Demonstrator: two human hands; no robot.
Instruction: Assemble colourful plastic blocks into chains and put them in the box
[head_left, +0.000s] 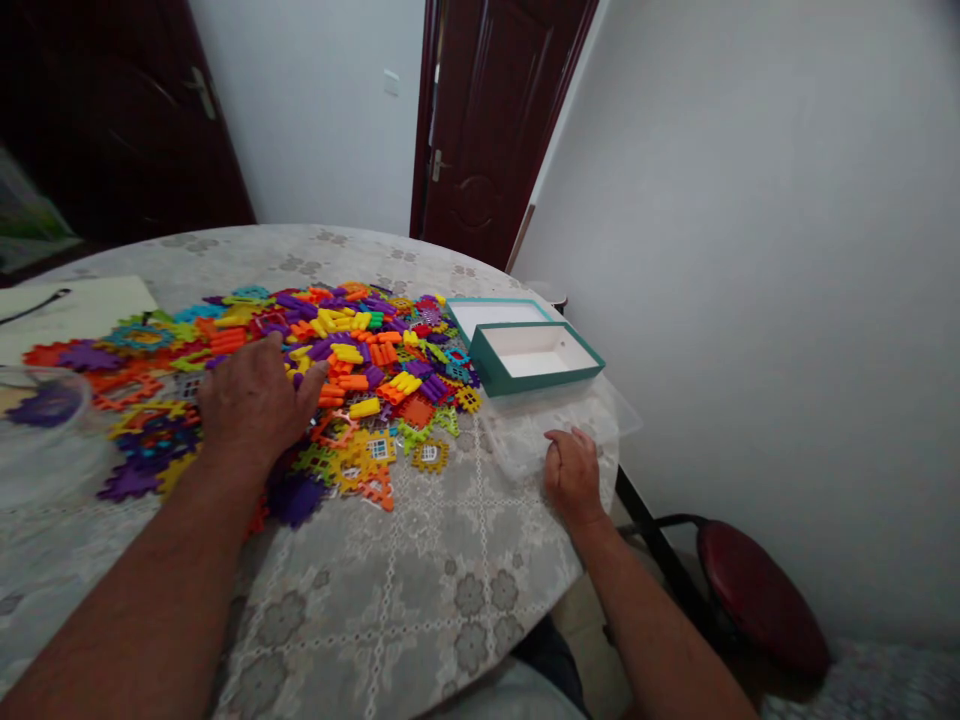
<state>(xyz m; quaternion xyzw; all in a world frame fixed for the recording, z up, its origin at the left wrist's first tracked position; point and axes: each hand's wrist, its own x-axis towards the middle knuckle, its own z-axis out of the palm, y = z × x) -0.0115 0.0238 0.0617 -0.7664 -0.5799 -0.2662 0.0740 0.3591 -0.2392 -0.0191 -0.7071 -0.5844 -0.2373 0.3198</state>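
Note:
My left hand [255, 405] rests on the left part of a heap of plastic building pieces, thumb spread away from the fingers. Its fingertips are partly hidden. Around it lie orange, yellow and purple ribbed connectors [349, 352] and flat toothed plates, among them a yellow window plate [379, 449] and a purple plate [296, 497]. My right hand [574, 475] is at the table's right edge, fingers curled, over the near side of a clear plastic lid or tray [517, 440]. Whether anything is inside those fingers is hidden.
A green box with white inside [540, 370] stands right of the heap, with a second shallow one [495, 310] behind it. At far left are a clear round tub [45, 460] and paper [112, 297]. A red stool [761, 595] stands beyond the table's right edge.

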